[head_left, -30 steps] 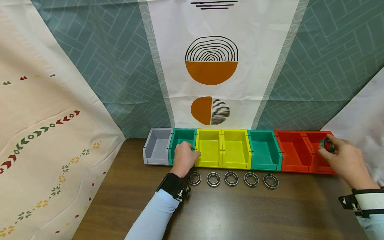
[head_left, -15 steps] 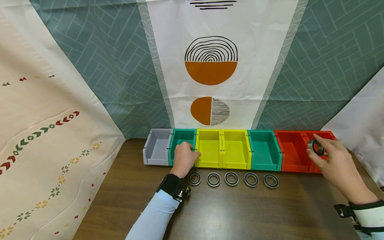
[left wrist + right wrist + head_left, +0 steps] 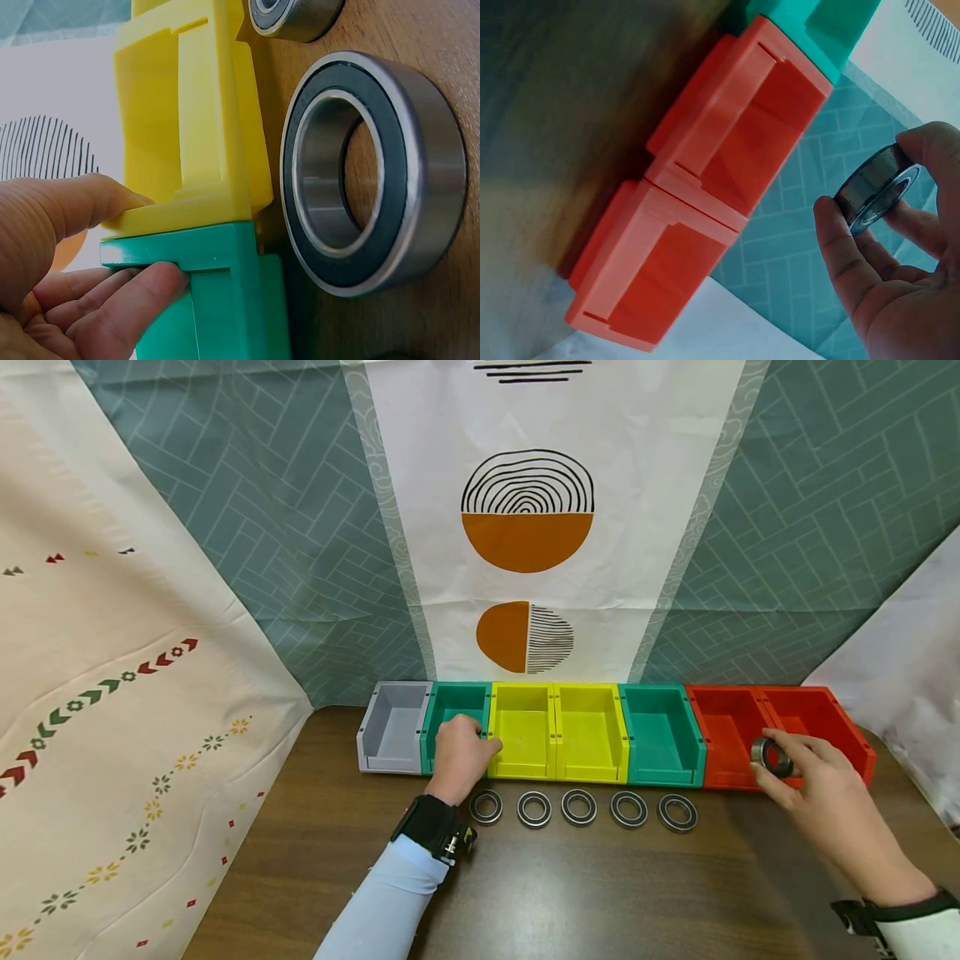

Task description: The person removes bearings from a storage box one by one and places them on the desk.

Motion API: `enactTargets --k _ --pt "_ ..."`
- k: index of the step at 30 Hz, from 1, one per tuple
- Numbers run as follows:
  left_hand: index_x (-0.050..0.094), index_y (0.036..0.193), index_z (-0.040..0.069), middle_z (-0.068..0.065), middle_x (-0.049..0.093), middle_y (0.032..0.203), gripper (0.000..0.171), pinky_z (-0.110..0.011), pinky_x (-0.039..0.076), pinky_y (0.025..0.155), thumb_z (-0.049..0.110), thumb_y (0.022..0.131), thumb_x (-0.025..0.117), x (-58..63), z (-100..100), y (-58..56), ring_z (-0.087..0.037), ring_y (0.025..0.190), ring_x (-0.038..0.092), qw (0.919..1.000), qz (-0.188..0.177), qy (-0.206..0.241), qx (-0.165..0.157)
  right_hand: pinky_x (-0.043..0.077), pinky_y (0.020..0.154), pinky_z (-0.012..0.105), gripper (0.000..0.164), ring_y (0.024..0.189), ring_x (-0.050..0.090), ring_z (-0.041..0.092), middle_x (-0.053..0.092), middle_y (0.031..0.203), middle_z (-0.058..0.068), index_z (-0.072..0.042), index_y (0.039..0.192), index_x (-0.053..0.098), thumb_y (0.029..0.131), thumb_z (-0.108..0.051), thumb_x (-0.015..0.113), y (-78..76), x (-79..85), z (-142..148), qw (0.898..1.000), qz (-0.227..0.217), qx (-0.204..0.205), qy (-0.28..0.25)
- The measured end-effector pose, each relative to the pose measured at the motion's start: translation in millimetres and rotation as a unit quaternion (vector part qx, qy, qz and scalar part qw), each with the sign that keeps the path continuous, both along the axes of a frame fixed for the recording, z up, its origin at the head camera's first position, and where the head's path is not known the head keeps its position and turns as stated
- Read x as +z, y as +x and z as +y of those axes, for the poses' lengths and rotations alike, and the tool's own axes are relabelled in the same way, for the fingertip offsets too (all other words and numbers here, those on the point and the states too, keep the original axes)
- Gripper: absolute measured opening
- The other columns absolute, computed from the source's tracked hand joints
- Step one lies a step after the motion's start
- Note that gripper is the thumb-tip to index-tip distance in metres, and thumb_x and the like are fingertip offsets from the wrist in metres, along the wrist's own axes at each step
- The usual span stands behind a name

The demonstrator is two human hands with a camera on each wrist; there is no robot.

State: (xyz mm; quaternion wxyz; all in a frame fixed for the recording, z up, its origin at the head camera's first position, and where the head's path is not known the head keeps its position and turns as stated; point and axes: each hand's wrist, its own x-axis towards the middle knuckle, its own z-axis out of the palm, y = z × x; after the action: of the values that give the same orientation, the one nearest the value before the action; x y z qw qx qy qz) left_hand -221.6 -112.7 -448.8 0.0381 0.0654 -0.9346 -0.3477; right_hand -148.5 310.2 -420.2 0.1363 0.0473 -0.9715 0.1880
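Observation:
My right hand (image 3: 821,789) pinches a metal ball bearing (image 3: 771,757) between thumb and fingertips, above the front of the red storage bins (image 3: 731,739). In the right wrist view the bearing (image 3: 877,184) is tilted and apart from the bins. My left hand (image 3: 459,758) holds the adjoining walls of the left green bin (image 3: 453,696) and a yellow bin (image 3: 522,731). The left wrist view has its thumb on the yellow side and its fingers by the green one. Several bearings (image 3: 534,809) lie flat in a row before the bins; one bearing (image 3: 409,172) is close to the left hand.
A grey bin (image 3: 397,727) stands at the row's left end. Another yellow bin (image 3: 592,731) and a second green bin (image 3: 662,735) stand mid-row. The brown table (image 3: 570,893) extends toward me. Patterned cloth (image 3: 525,635) hangs behind the bins.
My right hand has moved left and toward me with the bearing, from over the rightmost red bin to the front of the red pair. The left hand has stayed put.

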Motion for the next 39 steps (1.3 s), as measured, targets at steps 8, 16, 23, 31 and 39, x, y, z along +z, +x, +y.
enactTargets --k 8,16,23,31,39 --pt "0.062 0.066 0.008 0.002 0.026 0.056 0.022 -0.022 0.033 0.041 0.024 0.077 0.073 0.0 0.3 -0.2 -0.017 0.044 0.045 1.0000 -0.004 -0.004 0.001 0.049 0.055 0.037 0.057 0.075 0.050 0.027 0.058 0.103 0.024 -0.001 0.118 0.059 0.070 -0.022 0.080 4.6 -10.7 -1.1 0.998 0.055 0.039 0.015" --pt "0.063 0.069 0.008 0.002 0.027 0.055 0.021 -0.022 0.033 0.041 0.024 0.077 0.073 -1.3 -0.1 0.2 -0.016 0.045 0.046 0.9999 -0.005 -0.009 0.002 0.048 0.054 0.036 0.058 0.072 0.054 0.024 0.060 0.098 0.020 -0.001 0.114 0.062 0.064 -0.021 0.084 10.4 -19.8 -5.1 0.996 0.062 0.053 0.021" --pt "0.062 0.067 0.008 0.003 0.026 0.056 0.022 -0.022 0.032 0.041 0.024 0.077 0.073 -0.5 0.3 0.8 -0.016 0.044 0.044 0.9999 0.002 -0.012 0.002 0.049 0.058 0.046 0.057 0.074 0.055 0.027 0.059 0.099 0.020 -0.001 0.116 0.061 0.067 -0.023 0.082 15.2 -28.8 -6.4 0.997 0.043 0.055 0.020" --pt "0.064 0.070 0.009 0.002 0.028 0.055 0.020 -0.022 0.035 0.041 0.024 0.077 0.072 -1.2 0.1 0.4 -0.017 0.044 0.047 1.0000 -0.003 -0.007 0.001 0.049 0.063 0.053 0.059 0.080 0.055 0.033 0.059 0.098 0.021 0.000 0.112 0.062 0.061 -0.019 0.084 15.7 -45.4 -7.9 0.995 0.071 0.067 0.021" --pt "0.063 0.068 0.008 0.002 0.026 0.055 0.021 -0.021 0.034 0.040 0.024 0.078 0.072 -1.6 0.0 -0.8 -0.017 0.042 0.045 1.0000 -0.001 -0.006 -0.003 0.047 0.070 0.057 0.059 0.086 0.057 0.037 0.060 0.099 0.022 0.001 0.111 0.063 0.059 -0.017 0.085 15.8 -53.5 -7.7 0.995 0.062 0.073 0.025"
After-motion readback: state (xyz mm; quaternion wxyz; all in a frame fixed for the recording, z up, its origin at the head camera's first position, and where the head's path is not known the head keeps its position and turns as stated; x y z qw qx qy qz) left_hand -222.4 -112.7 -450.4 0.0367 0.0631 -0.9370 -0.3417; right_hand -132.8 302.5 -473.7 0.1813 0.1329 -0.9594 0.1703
